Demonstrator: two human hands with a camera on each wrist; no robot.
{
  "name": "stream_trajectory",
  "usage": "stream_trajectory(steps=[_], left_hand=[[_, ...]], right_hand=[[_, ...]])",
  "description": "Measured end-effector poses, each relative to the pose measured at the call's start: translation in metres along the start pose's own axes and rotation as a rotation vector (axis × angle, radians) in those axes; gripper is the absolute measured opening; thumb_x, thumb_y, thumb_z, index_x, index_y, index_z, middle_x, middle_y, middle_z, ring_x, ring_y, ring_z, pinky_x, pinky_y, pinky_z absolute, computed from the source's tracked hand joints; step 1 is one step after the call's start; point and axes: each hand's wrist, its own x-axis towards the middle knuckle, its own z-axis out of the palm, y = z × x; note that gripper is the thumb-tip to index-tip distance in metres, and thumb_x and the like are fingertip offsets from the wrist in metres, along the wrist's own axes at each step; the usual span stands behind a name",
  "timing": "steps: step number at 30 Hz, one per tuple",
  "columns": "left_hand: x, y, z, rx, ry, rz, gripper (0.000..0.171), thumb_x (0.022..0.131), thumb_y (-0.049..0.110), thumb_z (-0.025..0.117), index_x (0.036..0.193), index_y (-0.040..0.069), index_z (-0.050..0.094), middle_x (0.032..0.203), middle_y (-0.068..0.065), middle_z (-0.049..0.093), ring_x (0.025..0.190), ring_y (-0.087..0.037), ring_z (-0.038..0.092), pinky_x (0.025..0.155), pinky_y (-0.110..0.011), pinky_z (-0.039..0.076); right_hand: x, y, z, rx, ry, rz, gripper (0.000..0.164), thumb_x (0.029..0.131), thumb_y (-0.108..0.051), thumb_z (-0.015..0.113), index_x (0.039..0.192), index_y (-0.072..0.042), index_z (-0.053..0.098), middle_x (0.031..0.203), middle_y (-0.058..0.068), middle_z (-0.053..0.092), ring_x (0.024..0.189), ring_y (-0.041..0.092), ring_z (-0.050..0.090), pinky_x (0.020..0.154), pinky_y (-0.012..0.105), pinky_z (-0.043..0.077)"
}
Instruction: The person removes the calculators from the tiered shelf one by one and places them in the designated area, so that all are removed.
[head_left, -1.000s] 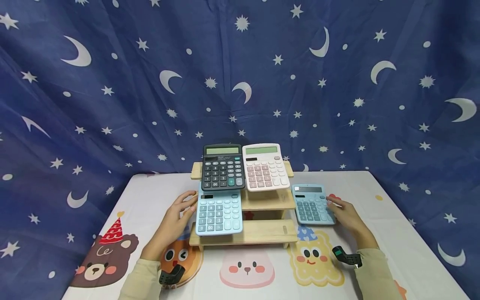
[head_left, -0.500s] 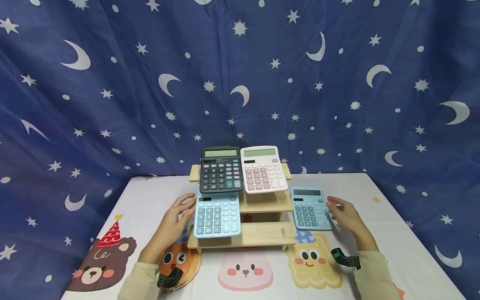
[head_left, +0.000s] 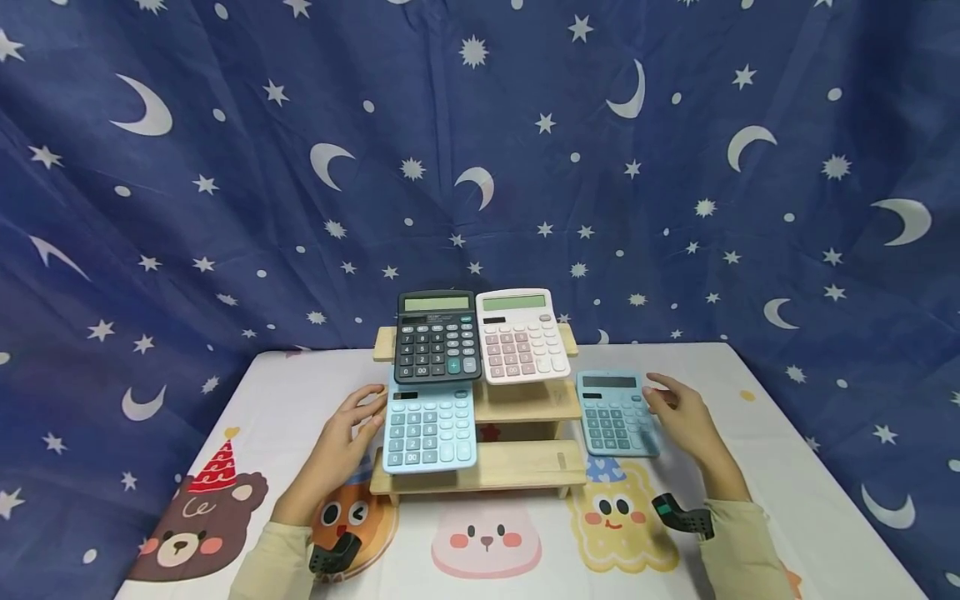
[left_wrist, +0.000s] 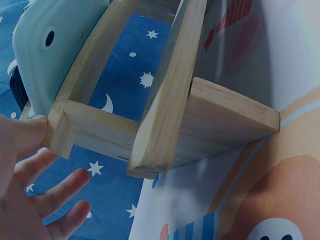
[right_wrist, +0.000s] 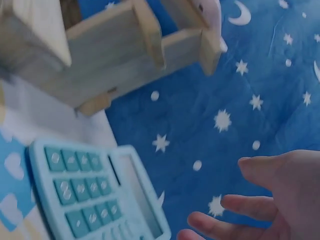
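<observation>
In the head view my left hand is at the left side of a tiered wooden stand. The left wrist view shows my thumb touching a plank end, the other fingers spread loosely. A light blue calculator leans on the stand's lower left; a black calculator and a white-pink calculator sit above, side by side. Right of the stand, a second blue calculator lies face up on the table. My right hand hovers beside its right edge, fingers apart from it and holding nothing.
The white tablecloth carries printed cartoon figures. A dark blue curtain with moons and stars hangs behind the table. The stand's middle plank and lower plank show bare wood on the right.
My right hand has let go of the blue calculator's right edge and lifted slightly away. The calculator stays beside the stand. My left hand keeps its place, and the head view has shifted slightly.
</observation>
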Motion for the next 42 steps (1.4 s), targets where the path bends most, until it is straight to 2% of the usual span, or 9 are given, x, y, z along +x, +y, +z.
stream_trajectory(steps=[4,11,14,20,26,28,35,37,42], left_hand=[[0.001,0.001,0.000,0.002,0.000,0.006,0.041,0.104,0.013,0.054,0.141,-0.006,0.055,0.155,-0.019,0.045,0.145,-0.045,0.039,0.105,-0.066,0.044],[0.002,0.002,-0.001,0.002,-0.005,-0.003,0.042,0.106,0.015,0.052,0.142,-0.005,0.053,0.156,-0.018,0.044,0.146,-0.046,0.037,0.105,-0.068,0.042],[0.003,0.003,-0.001,0.007,-0.005,-0.002,0.042,0.106,0.015,0.052,0.142,-0.006,0.053,0.156,-0.019,0.043,0.146,-0.046,0.037,0.105,-0.069,0.042],[0.002,0.004,0.000,0.009,-0.014,-0.014,0.042,0.105,0.014,0.053,0.142,-0.005,0.053,0.156,-0.018,0.043,0.146,-0.046,0.037,0.106,-0.068,0.042],[0.002,0.005,-0.002,0.017,-0.015,-0.015,0.042,0.105,0.013,0.053,0.142,-0.006,0.053,0.156,-0.019,0.043,0.146,-0.046,0.036,0.107,-0.067,0.042],[0.002,0.004,-0.002,0.019,-0.015,-0.019,0.042,0.106,0.014,0.052,0.143,-0.006,0.052,0.157,-0.019,0.043,0.146,-0.046,0.036,0.106,-0.067,0.042],[0.000,0.003,-0.003,0.010,-0.012,-0.009,0.043,0.106,0.015,0.053,0.142,-0.008,0.052,0.156,-0.020,0.043,0.146,-0.046,0.037,0.105,-0.068,0.042],[0.000,0.003,-0.003,0.012,-0.012,-0.010,0.043,0.106,0.015,0.053,0.142,-0.008,0.052,0.156,-0.020,0.043,0.146,-0.046,0.037,0.105,-0.068,0.042],[0.001,0.004,-0.003,0.013,-0.010,-0.014,0.042,0.105,0.014,0.053,0.142,-0.007,0.052,0.156,-0.020,0.043,0.146,-0.046,0.037,0.106,-0.068,0.042]], right_hand=[[-0.004,-0.013,-0.002,0.048,-0.001,-0.049,0.051,0.106,-0.028,0.052,0.146,0.003,0.048,0.122,0.031,0.068,0.097,0.037,0.071,0.075,0.020,0.050],[-0.012,-0.033,-0.008,0.134,-0.060,-0.149,0.047,0.108,-0.026,0.049,0.148,-0.001,0.048,0.125,0.027,0.068,0.092,0.009,0.070,0.078,0.031,0.058],[-0.016,-0.042,-0.009,0.169,-0.075,-0.188,0.045,0.108,-0.023,0.049,0.147,0.000,0.049,0.124,0.028,0.068,0.090,0.001,0.067,0.078,0.029,0.057],[-0.022,-0.058,-0.002,0.217,-0.118,-0.240,0.043,0.107,-0.019,0.050,0.145,0.000,0.050,0.123,0.027,0.068,0.092,0.005,0.068,0.078,0.027,0.057],[-0.028,-0.070,0.010,0.264,-0.155,-0.288,0.040,0.107,-0.015,0.050,0.144,0.000,0.051,0.124,0.025,0.069,0.094,-0.002,0.065,0.082,0.026,0.056],[-0.030,-0.075,0.014,0.280,-0.173,-0.295,0.040,0.107,-0.015,0.051,0.143,0.001,0.052,0.124,0.026,0.069,0.095,0.000,0.066,0.084,0.026,0.057],[-0.037,-0.091,0.030,0.323,-0.259,-0.310,0.042,0.106,-0.017,0.052,0.144,0.001,0.051,0.125,0.024,0.068,0.106,0.031,0.071,0.091,0.020,0.054],[-0.040,-0.097,0.036,0.339,-0.281,-0.329,0.042,0.106,-0.015,0.053,0.144,0.002,0.050,0.124,0.023,0.068,0.106,0.029,0.071,0.093,0.021,0.054],[-0.048,-0.108,0.054,0.346,-0.346,-0.385,0.041,0.104,-0.013,0.054,0.142,0.002,0.053,0.121,0.019,0.072,0.104,0.011,0.069,0.092,0.029,0.054]])
